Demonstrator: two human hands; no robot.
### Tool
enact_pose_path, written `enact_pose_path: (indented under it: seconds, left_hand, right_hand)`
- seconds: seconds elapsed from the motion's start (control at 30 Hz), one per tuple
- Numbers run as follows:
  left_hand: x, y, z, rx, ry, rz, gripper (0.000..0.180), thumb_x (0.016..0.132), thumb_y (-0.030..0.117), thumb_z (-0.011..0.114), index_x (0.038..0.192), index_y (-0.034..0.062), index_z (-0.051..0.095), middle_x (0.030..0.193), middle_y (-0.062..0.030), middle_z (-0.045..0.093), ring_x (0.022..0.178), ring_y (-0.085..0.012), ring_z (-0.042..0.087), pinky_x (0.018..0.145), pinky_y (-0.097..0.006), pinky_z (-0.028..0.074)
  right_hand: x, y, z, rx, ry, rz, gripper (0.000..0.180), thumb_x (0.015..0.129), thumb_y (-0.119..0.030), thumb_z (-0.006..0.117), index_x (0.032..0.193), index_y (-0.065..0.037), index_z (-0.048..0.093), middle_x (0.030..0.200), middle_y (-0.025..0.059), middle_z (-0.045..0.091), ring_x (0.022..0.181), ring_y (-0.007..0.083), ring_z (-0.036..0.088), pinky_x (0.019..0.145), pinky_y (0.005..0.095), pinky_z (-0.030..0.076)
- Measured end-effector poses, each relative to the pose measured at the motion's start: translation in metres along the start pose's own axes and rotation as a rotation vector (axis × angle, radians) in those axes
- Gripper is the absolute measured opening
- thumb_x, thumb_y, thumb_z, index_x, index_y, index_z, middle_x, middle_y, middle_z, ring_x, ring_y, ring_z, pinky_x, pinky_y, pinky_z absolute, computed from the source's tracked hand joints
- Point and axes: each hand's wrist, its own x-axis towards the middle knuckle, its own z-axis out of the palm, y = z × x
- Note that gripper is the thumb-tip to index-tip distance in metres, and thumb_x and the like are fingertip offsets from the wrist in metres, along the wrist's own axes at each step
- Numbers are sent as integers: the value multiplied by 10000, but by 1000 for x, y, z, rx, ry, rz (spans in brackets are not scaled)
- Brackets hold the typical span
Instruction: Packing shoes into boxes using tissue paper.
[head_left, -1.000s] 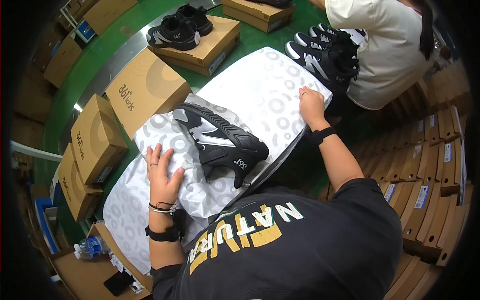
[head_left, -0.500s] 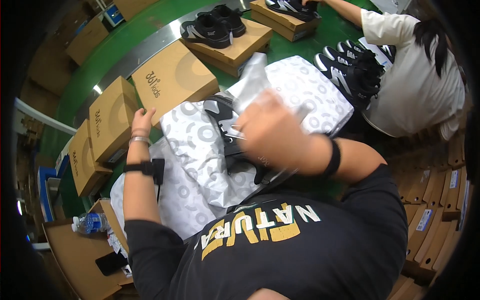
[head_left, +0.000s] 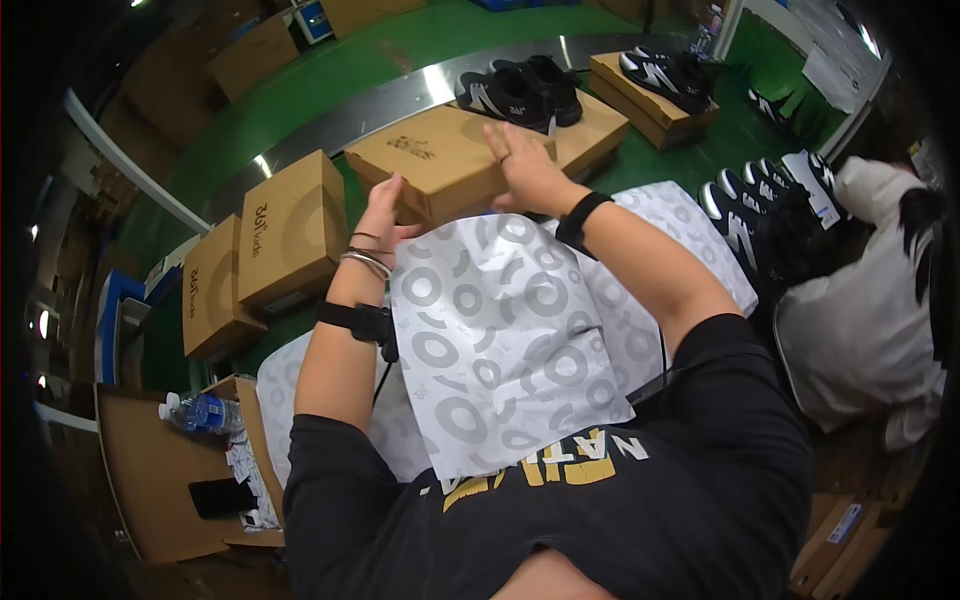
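A brown cardboard shoe box (head_left: 450,150) lies between my hands, past the wrapping paper. My left hand (head_left: 382,215) is at its left near corner, fingers up and thumb toward the paper. My right hand (head_left: 528,172) grips the right end, with its fingers spread over the lid and the thumb lower on the side. Close to my chest, a white tissue-paper sheet with grey rings (head_left: 490,340) covers whatever lies under it. Another patterned paper (head_left: 680,225) spreads out to the right.
Two more shoe boxes (head_left: 290,230) lean at the left. Black sneakers (head_left: 520,90) sit on a box behind, and others (head_left: 755,215) stand in a row at right beside a co-worker (head_left: 860,310). An open carton at lower left holds a water bottle (head_left: 200,412) and a phone (head_left: 222,498).
My right hand has gone from the black shoe to the shoe box, where my left hand also is. The paper now hides the shoe, and the box is turned. The view has shifted.
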Motion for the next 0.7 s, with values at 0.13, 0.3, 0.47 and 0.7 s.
enact_pose_path:
  seconds: [0.13,0.3,0.47,0.7]
  left_hand:
    - [18,-21,-26,119,-116,125,702,819,463,493,1365,185,152,1405,-59,166,1266,-313,188,926,-483,319]
    - [41,-48,-82,828,410,280,706,758,437,555,1315,99,285,1198,-200,477,1111,-310,461,900,-329,380]
    - [13,-59,-107,1036,745,398,570,707,254,625,1194,41,420,1103,-235,517,1029,-360,491,863,-385,401]
    - [-157,-8,34,1014,-9,1043,656,751,269,598,1275,9,302,1246,-290,334,1114,-399,397,927,-385,337]
  right_hand:
    - [9,-1,23,-26,-215,3,1053,591,-258,729,1355,-33,40,1134,274,457,1031,361,483,864,355,396]
    - [13,28,42,735,453,553,705,767,-333,552,1272,29,220,1002,202,554,883,342,572,762,398,461]
    - [-12,12,-6,1450,-124,966,539,850,-413,456,1144,36,402,1061,164,519,870,261,575,755,389,484]
    - [-48,7,-51,1041,-222,865,658,817,-523,457,1218,-9,366,1066,131,496,896,175,525,723,270,435]
